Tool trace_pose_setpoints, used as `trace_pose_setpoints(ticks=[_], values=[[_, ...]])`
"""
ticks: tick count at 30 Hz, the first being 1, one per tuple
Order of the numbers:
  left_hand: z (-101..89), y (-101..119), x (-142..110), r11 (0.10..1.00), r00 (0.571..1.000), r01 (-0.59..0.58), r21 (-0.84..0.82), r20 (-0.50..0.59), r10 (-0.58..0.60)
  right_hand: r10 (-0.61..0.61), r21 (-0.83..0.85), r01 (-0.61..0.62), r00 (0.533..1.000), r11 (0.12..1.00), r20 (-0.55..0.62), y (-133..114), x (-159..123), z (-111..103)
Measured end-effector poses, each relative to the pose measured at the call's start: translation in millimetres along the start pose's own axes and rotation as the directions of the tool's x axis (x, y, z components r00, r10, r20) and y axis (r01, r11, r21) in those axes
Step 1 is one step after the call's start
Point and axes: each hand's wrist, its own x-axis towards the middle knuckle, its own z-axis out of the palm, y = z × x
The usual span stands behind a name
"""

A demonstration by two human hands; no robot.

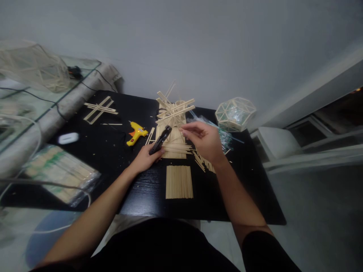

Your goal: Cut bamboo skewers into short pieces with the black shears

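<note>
My left hand [146, 156] is closed around a black hand tool [161, 140] that looks like pliers or cutters, its tip pointing up and away. My right hand [204, 139] is raised to the right of the tool, thumb and fingers pinched together. What it pinches, if anything, is too small to make out. Beneath both hands lies a wooden model [171, 151] of thin sticks, with a bundle of loose sticks across it. Crossed sticks [176, 109] pile up at its far end. Nearer me is a flat panel of sticks [179, 182].
A yellow glue gun [136, 133] lies left of the model. Crossed stick pieces [100, 109], a white case [68, 138] and a bagged pack of sticks [61, 173] are farther left. At the right stand a stick-framed polyhedron [236, 113] and plastic wrapping [225, 139] on the black table [244, 196].
</note>
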Motion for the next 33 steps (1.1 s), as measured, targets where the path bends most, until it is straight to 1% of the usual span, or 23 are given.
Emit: trace_pose_setpoints(ticks=[3, 6, 9, 13, 18, 22, 26, 29, 33], values=[[0.1, -2, 0, 0.999, 1.000, 0.006, 0.032, -0.012, -0.005, 0.003, 0.017, -0.004, 0.999, 1.000, 0.033, 0, 0, 1], [0.5, -4, -1, 0.997, 0.998, -0.003, 0.082, -0.058, 0.008, 0.067, 0.036, -0.070, 0.995, 0.997, 0.074, 2, 0, 3], [0.8, -3, -2, 0.989, 0.993, -0.046, 0.142, -0.099, 0.061, 0.103, 0.029, -0.106, 0.990, 0.994, 0.096, 7, 0, 5], [1.3, -1, -6, 0.968, 0.984, -0.103, 0.228, -0.122, 0.134, 0.087, 0.054, -0.093, 0.991, 0.994, 0.106, 11, 0, 10], [3.5, 1, -9, 0.945, 0.971, -0.090, 0.314, -0.182, 0.153, 0.076, 0.115, -0.090, 0.990, 0.989, 0.118, 15, -1, 16], [4.9, 4, -9, 0.929, 0.959, -0.053, 0.367, -0.241, 0.150, 0.109, 0.120, -0.121, 0.989, 0.985, 0.102, 17, 0, 20], [4.8, 8, -10, 0.917, 0.956, -0.069, 0.393, -0.237, 0.173, 0.139, 0.127, -0.149, 0.987, 0.981, 0.084, 20, 1, 25], [4.6, 8, -10, 0.910, 0.955, -0.085, 0.405, -0.227, 0.190, 0.167, 0.138, -0.178, 0.982, 0.974, 0.092, 23, 2, 27], [4.7, 6, -9, 0.908, 0.959, -0.084, 0.410, -0.216, 0.186, 0.151, 0.168, -0.170, 0.982, 0.971, 0.117, 27, 1, 29]])
